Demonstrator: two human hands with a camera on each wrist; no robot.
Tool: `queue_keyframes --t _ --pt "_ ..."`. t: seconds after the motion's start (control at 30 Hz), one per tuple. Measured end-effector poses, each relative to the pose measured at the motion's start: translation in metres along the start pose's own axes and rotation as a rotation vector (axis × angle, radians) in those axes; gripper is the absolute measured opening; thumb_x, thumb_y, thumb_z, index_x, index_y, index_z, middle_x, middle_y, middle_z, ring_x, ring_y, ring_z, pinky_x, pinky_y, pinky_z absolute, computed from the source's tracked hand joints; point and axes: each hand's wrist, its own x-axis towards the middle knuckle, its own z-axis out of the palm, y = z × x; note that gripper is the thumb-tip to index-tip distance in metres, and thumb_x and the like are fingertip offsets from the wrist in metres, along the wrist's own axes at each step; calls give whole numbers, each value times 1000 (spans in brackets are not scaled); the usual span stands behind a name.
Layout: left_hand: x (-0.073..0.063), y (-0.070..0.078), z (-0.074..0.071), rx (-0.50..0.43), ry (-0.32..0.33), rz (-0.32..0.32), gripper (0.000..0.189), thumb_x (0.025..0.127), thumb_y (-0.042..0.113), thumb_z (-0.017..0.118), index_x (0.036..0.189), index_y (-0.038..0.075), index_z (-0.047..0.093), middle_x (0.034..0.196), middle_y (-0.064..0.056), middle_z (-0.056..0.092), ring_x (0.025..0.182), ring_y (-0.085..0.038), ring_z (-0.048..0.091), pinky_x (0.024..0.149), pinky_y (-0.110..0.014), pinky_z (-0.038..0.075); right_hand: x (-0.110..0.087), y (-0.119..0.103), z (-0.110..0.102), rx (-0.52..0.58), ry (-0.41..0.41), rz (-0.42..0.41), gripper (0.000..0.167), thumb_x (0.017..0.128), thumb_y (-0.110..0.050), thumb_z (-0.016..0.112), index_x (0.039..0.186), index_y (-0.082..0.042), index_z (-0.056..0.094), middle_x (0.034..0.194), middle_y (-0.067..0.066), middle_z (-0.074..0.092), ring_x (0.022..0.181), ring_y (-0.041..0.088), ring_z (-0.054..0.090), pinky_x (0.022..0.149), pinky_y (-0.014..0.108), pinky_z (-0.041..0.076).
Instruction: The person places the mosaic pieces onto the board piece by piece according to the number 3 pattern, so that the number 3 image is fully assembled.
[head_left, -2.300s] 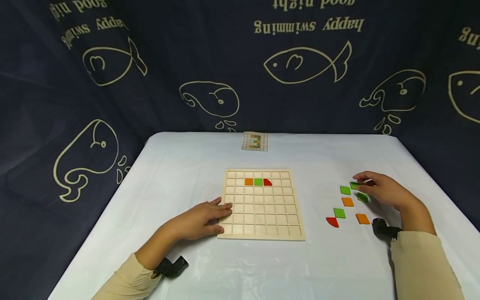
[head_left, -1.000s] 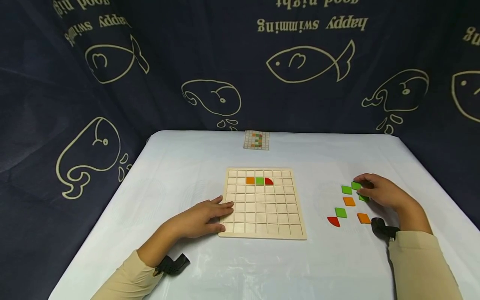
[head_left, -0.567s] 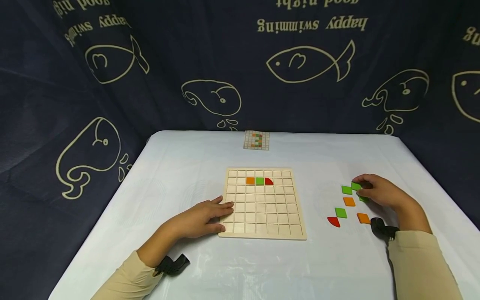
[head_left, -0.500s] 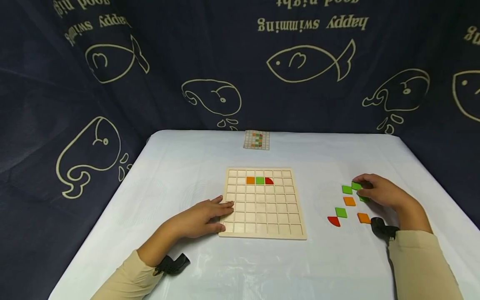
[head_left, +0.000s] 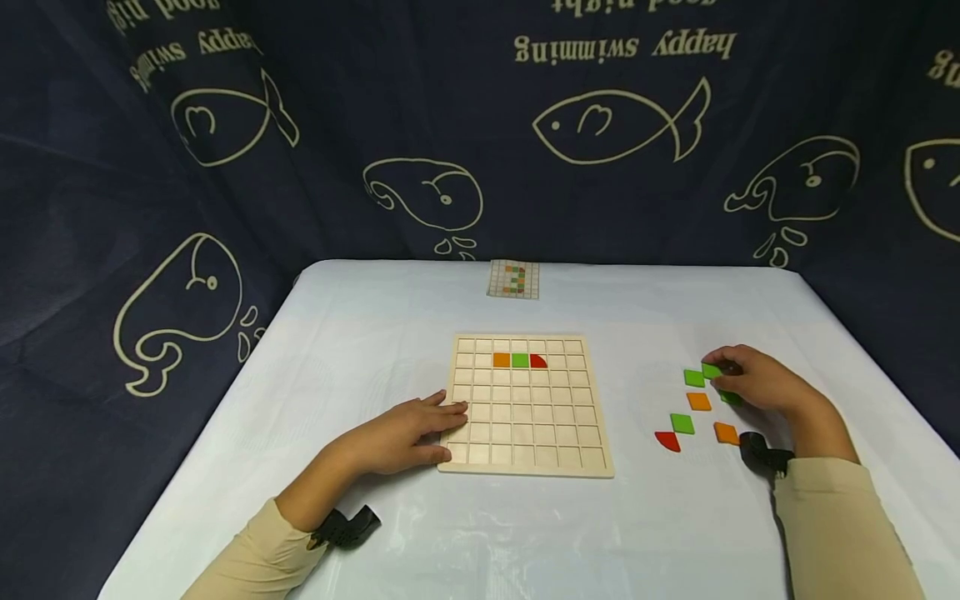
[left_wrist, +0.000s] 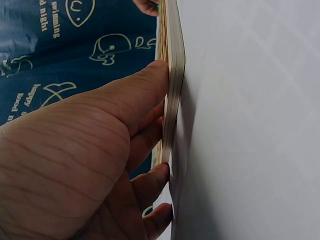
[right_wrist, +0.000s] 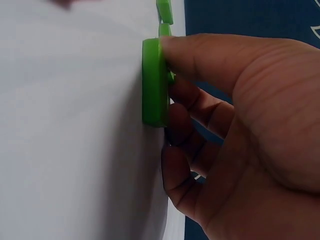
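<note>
My left hand (head_left: 397, 435) lies at the left edge of the wooden grid board (head_left: 517, 433), its fingers loosely extended; in the left wrist view the thumb (left_wrist: 145, 85) touches the board's side. In one row of the board sit an orange square tile (head_left: 502, 360), a green square tile (head_left: 520, 360) and a red quarter-circle tile (head_left: 538, 361). Over at the loose tiles, my right hand (head_left: 765, 383) pinches a green square tile (head_left: 710, 371) between thumb and index finger, at table level. Another green tile (head_left: 730, 397) lies partly under that hand and shows large in the right wrist view.
Left of and nearer than my right hand lie green tiles (head_left: 694, 378), orange tiles (head_left: 699, 402) and a red quarter-circle tile (head_left: 667, 441). A small pattern card (head_left: 513, 279) lies at the white table's far edge. Dark printed cloth (head_left: 420, 83) hangs behind.
My right hand's thumb and index finger have come together on the green tile, and the hand has shifted slightly left. The left hand stays at the board's edge.
</note>
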Motion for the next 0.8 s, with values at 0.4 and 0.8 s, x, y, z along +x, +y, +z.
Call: queue_keyframes --t 0.4,0.8 --pt "1 1 1 5 -11 -21 56 95 26 68 144 4 52 153 -7 42 145 -38 26 114 -55 26 -5 -3 -6 2 6 35 34 97 -13 60 127 2 54 114 24 55 100 39 49 84 52 47" --pt "0 0 0 11 -6 -9 55 95 25 68 143 4 53 152 -8 43 145 -38 27 114 -54 26 -7 -28 -14 29 17 -27 37 98 -16 60 131 -1 55 124 22 54 106 36 51 81 42 48"
